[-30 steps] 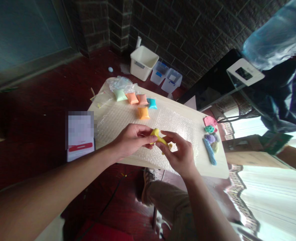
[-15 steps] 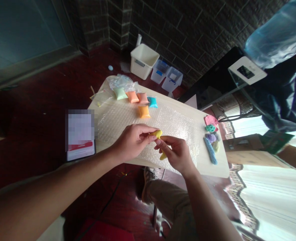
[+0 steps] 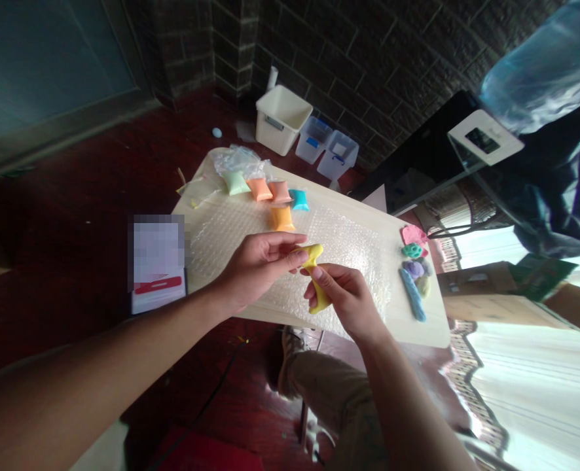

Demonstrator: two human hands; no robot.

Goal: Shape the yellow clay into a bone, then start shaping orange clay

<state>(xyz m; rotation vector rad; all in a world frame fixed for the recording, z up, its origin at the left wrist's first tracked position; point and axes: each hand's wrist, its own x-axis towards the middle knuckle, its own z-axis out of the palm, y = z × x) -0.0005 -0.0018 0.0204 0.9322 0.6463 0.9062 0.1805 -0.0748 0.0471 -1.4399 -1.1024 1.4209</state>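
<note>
A soft yellow lump of modelling clay (image 3: pixel 322 299) is held up between my hands above the low table. My left hand (image 3: pixel 260 267) pinches its upper end between thumb and fingers. Lower down, my right hand (image 3: pixel 343 292) grips the middle, thumb on top, and the clay's rounded lower end pokes out below. Beneath them lies bubble wrap (image 3: pixel 290 252) on the pale table (image 3: pixel 393 327). Just beyond my left hand rests an orange clay packet (image 3: pixel 281 217).
More packets, among them a green one (image 3: pixel 235 183) and a blue one (image 3: pixel 299 199), line the far edge. At the right sit a blue clay roll (image 3: pixel 412 294) and pink clay (image 3: pixel 414 235). A phone-like screen (image 3: pixel 158 261) is at the left; bins (image 3: pixel 283 121) stand behind.
The yellow clay has turned so more of it shows, with its top end spread sideways. My left fingers have straightened somewhat and my right hand has shifted slightly.
</note>
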